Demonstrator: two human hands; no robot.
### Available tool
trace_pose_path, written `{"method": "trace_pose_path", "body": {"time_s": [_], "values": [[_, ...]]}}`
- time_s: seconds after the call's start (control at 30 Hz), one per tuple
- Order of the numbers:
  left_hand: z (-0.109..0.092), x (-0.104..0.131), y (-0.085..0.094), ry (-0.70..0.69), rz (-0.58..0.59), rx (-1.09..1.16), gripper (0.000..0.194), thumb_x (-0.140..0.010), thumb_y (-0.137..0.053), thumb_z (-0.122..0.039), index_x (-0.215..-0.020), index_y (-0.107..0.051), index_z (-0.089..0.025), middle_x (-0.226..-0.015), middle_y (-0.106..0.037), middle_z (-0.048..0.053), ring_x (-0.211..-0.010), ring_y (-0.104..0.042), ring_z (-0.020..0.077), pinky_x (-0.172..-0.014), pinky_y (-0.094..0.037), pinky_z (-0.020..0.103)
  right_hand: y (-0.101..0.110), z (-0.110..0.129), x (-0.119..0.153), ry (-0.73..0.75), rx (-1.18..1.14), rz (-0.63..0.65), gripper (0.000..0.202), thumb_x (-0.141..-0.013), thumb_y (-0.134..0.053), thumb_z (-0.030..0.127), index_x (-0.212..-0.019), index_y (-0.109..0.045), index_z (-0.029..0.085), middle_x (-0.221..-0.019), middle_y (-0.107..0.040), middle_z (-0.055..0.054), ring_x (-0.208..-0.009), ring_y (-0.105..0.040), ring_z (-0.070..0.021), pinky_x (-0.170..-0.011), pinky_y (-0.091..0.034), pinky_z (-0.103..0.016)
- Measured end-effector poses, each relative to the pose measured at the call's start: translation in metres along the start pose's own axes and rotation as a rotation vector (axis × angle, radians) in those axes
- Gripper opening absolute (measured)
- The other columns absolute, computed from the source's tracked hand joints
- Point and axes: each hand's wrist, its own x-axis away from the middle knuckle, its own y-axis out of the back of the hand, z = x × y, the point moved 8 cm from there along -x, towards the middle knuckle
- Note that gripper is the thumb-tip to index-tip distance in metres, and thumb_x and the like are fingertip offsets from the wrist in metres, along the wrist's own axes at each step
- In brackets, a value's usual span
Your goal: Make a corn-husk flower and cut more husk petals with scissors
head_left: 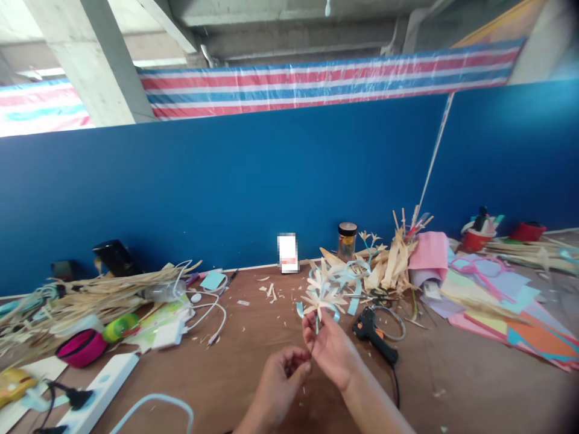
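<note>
A handmade flower (320,295) with pale, straw-coloured petals and light blue ribbon stands upright in my right hand (332,352). The fingers of that hand are closed around its light blue stem just below the petals. Lower and to the left, my left hand (283,380) is curled, thumb against fingers, at the thin lower end of the stem; its fingertips partly hide what they pinch. Just right of my right hand lies a black glue gun (377,337) with an orange trigger. Light blue ribbon (355,295) loops behind the flower.
Dried husks (391,265) and a lidded jar (347,241) stand behind. Coloured paper sheets (520,319) spread to the right. On the left are straw strips (113,286), a white cable (221,310), a magenta band (81,348) and a power strip (102,392). A blue partition (226,181) closes the back.
</note>
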Motion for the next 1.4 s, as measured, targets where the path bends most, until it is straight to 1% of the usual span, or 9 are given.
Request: {"method": "trace_pose_path", "body": {"time_s": [0.1, 0.23, 0.4, 0.63, 0.83, 0.97, 1.13, 1.27, 1.4], "values": [[-0.001, 0.000, 0.004, -0.015, -0.044, -0.002, 0.022, -0.066, -0.059, -0.033, -0.067, -0.059, -0.012, -0.053, -0.052, -0.001, -0.050, -0.043, 0.0092, -0.049, -0.033, 0.020, -0.011, 0.005, 0.001, 0.069, 0.115, 0.068, 0.013, -0.067, -0.068, 0.025, -0.074, -0.060, 0.018, -0.072, -0.062, 0.002, -0.072, -0.058, -0.0086, -0.060, -0.044, -0.017], [-0.006, 0.001, 0.011, -0.053, -0.061, 0.012, 0.020, -0.071, -0.055, -0.032, -0.067, -0.058, -0.012, -0.056, -0.050, -0.001, -0.051, -0.041, 0.0089, -0.050, -0.032, 0.020, -0.020, 0.008, 0.009, 0.128, 0.418, 0.159, 0.019, -0.072, -0.064, 0.030, -0.086, -0.061, 0.018, -0.082, -0.064, -0.002, -0.073, -0.057, -0.0105, -0.060, -0.044, -0.019], [-0.006, 0.001, 0.013, -0.092, -0.044, 0.011, 0.019, -0.073, -0.053, -0.030, -0.067, -0.056, -0.013, -0.058, -0.051, 0.000, -0.054, -0.042, 0.0096, -0.052, -0.033, 0.020, -0.014, 0.005, 0.012, 0.129, 0.634, 0.145, 0.029, -0.069, -0.065, 0.033, -0.093, -0.062, 0.016, -0.081, -0.064, -0.004, -0.070, -0.056, -0.0105, -0.058, -0.042, -0.019], [-0.001, 0.000, 0.009, -0.084, -0.080, 0.021, 0.019, -0.074, -0.052, -0.030, -0.067, -0.055, -0.013, -0.057, -0.048, -0.001, -0.052, -0.041, 0.0095, -0.051, -0.034, 0.020, -0.014, 0.016, 0.010, 0.332, 0.867, 0.035, 0.026, -0.066, -0.066, 0.034, -0.084, -0.064, 0.014, -0.073, -0.066, -0.003, -0.063, -0.056, -0.0109, -0.059, -0.043, -0.021], [0.002, 0.000, 0.004, -0.061, -0.089, 0.056, 0.021, -0.072, -0.053, -0.031, -0.062, -0.053, -0.013, -0.056, -0.048, -0.001, -0.051, -0.040, 0.0090, -0.049, -0.033, 0.020, -0.020, 0.020, 0.012, 0.407, 0.943, 0.046, 0.024, -0.069, -0.063, 0.035, -0.079, -0.064, 0.014, -0.066, -0.064, -0.002, -0.060, -0.055, -0.0120, -0.059, -0.043, -0.022], [0.004, 0.001, 0.006, -0.049, -0.135, 0.008, 0.023, -0.072, -0.053, -0.034, -0.060, -0.052, -0.014, -0.053, -0.046, -0.002, -0.049, -0.039, 0.0088, -0.047, -0.031, 0.019, -0.022, 0.019, 0.014, 0.383, 0.942, 0.059, 0.025, -0.069, -0.063, 0.036, -0.080, -0.063, 0.013, -0.068, -0.064, -0.002, -0.060, -0.054, -0.0115, -0.057, -0.042, -0.021], [-0.002, 0.002, 0.012, -0.126, -0.215, -0.128, 0.024, -0.073, -0.052, -0.034, -0.061, -0.056, -0.014, -0.054, -0.047, -0.001, -0.052, -0.039, 0.0098, -0.049, -0.031, 0.019, -0.014, 0.017, 0.012, 0.347, 0.900, 0.048, 0.030, -0.068, -0.064, 0.037, -0.088, -0.063, 0.014, -0.071, -0.065, -0.003, -0.064, -0.056, -0.0124, -0.059, -0.044, -0.021], [0.002, 0.002, 0.010, -0.115, -0.209, -0.149, 0.023, -0.074, -0.051, -0.033, -0.065, -0.058, -0.013, -0.058, -0.051, 0.001, -0.053, -0.042, 0.0107, -0.050, -0.032, 0.019, -0.010, 0.019, 0.011, 0.358, 0.898, 0.027, 0.029, -0.068, -0.064, 0.037, -0.085, -0.065, 0.013, -0.070, -0.066, -0.003, -0.062, -0.056, -0.0121, -0.060, -0.044, -0.022], [0.004, 0.001, 0.007, -0.107, -0.199, -0.150, 0.023, -0.074, -0.051, -0.034, -0.067, -0.059, -0.013, -0.059, -0.052, 0.001, -0.054, -0.043, 0.0111, -0.051, -0.034, 0.020, -0.013, 0.021, 0.014, 0.374, 0.915, 0.038, 0.028, -0.069, -0.063, 0.037, -0.082, -0.065, 0.013, -0.070, -0.066, -0.004, -0.060, -0.055, -0.0118, -0.060, -0.044, -0.022]]}}
